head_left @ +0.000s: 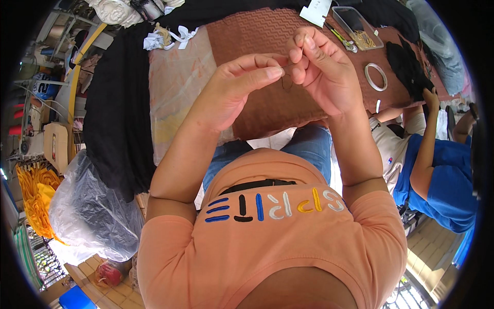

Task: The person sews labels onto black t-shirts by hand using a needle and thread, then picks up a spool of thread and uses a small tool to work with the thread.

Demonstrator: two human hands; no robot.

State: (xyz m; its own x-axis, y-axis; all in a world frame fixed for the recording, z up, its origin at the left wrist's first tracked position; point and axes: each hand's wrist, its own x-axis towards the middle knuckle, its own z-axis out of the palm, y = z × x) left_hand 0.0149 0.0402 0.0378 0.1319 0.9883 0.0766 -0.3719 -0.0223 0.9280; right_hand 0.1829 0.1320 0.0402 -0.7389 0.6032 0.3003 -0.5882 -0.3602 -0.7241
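Observation:
Above the brown textured cloth (267,105), both hands are raised close together. My left hand (239,85) pinches a thin dark thread (286,85) between thumb and forefinger, and a small loop of it hangs below the fingertips. Just to the right, my right hand (327,67) is closed in a pinch, thumb against fingers, at the same thread. Something thin and fine shows near its thumb tip, too small to make out. On the cloth right of that hand lies a white ring-shaped roll (375,77).
Farther back are a clear plastic box (363,31), yellow-green snips (342,38), a white card (315,11) and white scraps (170,37). Black fabric (116,103) drapes the table's left side. At right a person in blue (447,175) handles a black piece (409,69).

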